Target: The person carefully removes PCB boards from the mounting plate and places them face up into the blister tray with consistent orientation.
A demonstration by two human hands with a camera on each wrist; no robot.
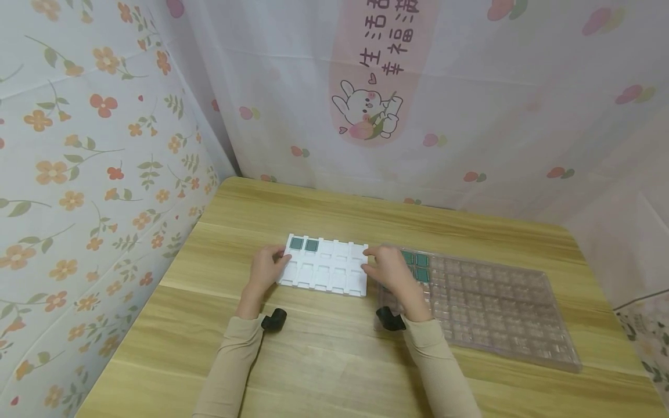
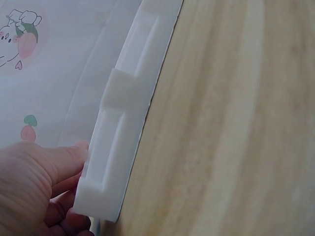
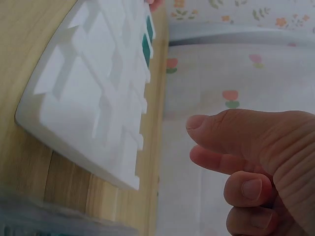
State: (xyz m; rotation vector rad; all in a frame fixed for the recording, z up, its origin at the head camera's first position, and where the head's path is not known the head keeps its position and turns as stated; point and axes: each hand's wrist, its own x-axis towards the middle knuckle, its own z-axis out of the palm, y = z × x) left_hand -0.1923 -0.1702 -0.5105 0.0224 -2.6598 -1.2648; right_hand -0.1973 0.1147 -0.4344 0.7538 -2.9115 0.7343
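Note:
A white plastic tray [image 1: 325, 268] with two rows of shallow pockets sits in the middle of the wooden table. Two square green chips [image 1: 312, 245] fill the first two pockets of its far row, at the left. My left hand [image 1: 265, 268] pinches the tray's left end, thumb on the side wall and fingers curled below, as the left wrist view shows. Beside the right end is my right hand [image 1: 391, 270]; in the right wrist view its thumb and loosely curled fingers [image 3: 251, 191] hold nothing and stand apart from the tray.
A large clear plastic tray [image 1: 561, 334] with many pockets lies at the right, partly under my right forearm. Several green chips [image 1: 422, 260] occupy its left end. Black camera mounts [image 1: 274, 320] jut from both wrists. Patterned curtains [image 1: 292, 87] hang behind and to the left.

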